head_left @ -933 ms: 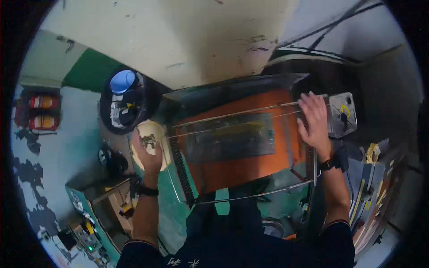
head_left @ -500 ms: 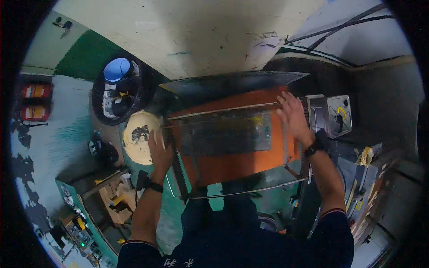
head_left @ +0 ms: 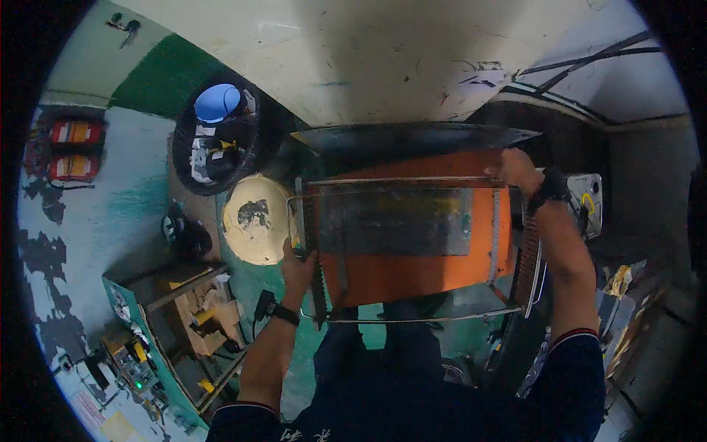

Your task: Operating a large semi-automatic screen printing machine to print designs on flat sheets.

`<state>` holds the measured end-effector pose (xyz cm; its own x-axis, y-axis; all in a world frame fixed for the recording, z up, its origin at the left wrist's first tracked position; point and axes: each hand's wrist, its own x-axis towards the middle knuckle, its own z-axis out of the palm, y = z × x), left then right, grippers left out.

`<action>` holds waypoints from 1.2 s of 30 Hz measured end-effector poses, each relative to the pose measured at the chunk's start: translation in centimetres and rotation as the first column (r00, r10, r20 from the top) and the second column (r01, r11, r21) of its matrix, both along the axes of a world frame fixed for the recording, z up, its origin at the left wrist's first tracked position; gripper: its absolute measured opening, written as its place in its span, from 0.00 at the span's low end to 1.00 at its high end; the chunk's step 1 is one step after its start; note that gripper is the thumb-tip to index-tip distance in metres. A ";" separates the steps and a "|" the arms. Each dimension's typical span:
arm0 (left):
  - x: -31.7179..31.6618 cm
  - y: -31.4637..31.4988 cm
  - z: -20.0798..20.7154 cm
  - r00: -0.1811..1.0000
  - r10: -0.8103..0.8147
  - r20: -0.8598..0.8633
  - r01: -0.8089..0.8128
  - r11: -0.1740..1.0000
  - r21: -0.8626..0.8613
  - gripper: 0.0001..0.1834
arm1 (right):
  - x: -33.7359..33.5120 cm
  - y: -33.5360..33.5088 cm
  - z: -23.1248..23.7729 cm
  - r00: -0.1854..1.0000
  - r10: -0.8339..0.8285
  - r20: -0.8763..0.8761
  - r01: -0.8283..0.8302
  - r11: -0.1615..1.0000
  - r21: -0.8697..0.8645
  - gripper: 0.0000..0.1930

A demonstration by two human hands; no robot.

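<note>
A metal rack [head_left: 530, 247] with toothed side rails and thin metal bars lies in front of me. My left hand [head_left: 298, 271] is closed on its left side rail. At the far right corner, my right hand [head_left: 518, 171] curls its fingers over the end of the far bar; the fingertips are partly hidden. Seen through the rack are an orange board [head_left: 412, 278] and, on it, a dark grey rectangular sheet [head_left: 398, 225].
A cream round lid or stool top [head_left: 258, 236] is left of the rack. Beyond it stands a black bin [head_left: 184, 180] holding a blue bucket [head_left: 217, 103]. A green-sided shelf [head_left: 158, 346] is at near left, a metal box [head_left: 593, 191] at right. A pale panel [head_left: 398, 66] rises ahead.
My left hand has come down onto the rack's left rail, and my right hand has closed at the far right corner. The rack sits straighter in view, and the whole view has shifted.
</note>
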<state>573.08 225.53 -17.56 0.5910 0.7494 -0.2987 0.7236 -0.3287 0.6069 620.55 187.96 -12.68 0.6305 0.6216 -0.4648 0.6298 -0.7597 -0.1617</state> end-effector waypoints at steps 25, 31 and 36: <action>-1.9 -1.3 0.9 0.990 -0.143 -0.006 0.143 0.989 0.025 0.46 | -1.2 -3.1 -3.8 0.951 0.175 0.254 -0.142 0.979 -0.143 0.13; -0.1 -2.6 3.5 0.998 -0.025 -0.049 0.022 0.997 -0.079 0.46 | -1.5 -2.8 -2.2 0.881 0.404 0.246 -0.378 0.914 -0.144 0.09; -0.6 -1.8 1.8 0.990 -0.135 -0.042 0.135 0.991 0.012 0.47 | -0.2 -4.9 -5.3 0.976 0.119 0.183 -0.126 0.992 0.025 0.09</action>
